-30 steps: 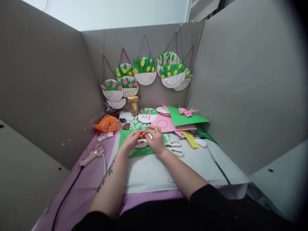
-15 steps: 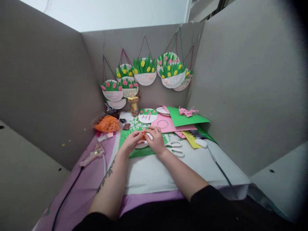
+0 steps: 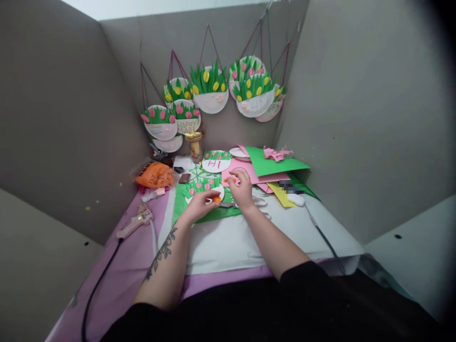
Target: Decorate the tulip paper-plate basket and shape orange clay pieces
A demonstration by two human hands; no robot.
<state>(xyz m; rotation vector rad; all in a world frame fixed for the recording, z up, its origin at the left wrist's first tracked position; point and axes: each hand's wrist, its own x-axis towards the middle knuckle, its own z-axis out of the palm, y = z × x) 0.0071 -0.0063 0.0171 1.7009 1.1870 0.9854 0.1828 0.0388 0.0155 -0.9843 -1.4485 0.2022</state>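
Note:
Between its thumb and fingers, my left hand (image 3: 200,205) holds a small orange piece (image 3: 216,200) in front of a paper-plate basket (image 3: 188,199) with green paper grass and pink tulips. My right hand (image 3: 241,187) is apart from it, up and to the right, pinching another small orange piece (image 3: 231,180) over the pink paper. The plate basket lies on a green sheet (image 3: 180,209) and is partly hidden by my left hand. White-handled scissors (image 3: 260,202) lie beside my right wrist, their blades pointing toward my left hand.
A pink glue gun (image 3: 137,222) lies at left near an orange bag (image 3: 155,175). Behind are a "Hi" plate (image 3: 216,165) and a jar (image 3: 194,147). Coloured paper (image 3: 274,164) and a white corded tool (image 3: 296,199) are at right. Finished plate baskets (image 3: 211,101) hang on the back panel.
My hands have parted, each with an orange piece; my right hand moved right and up, my left slightly left. More of the plate basket and the scissor blades now shows. The view has tilted down.

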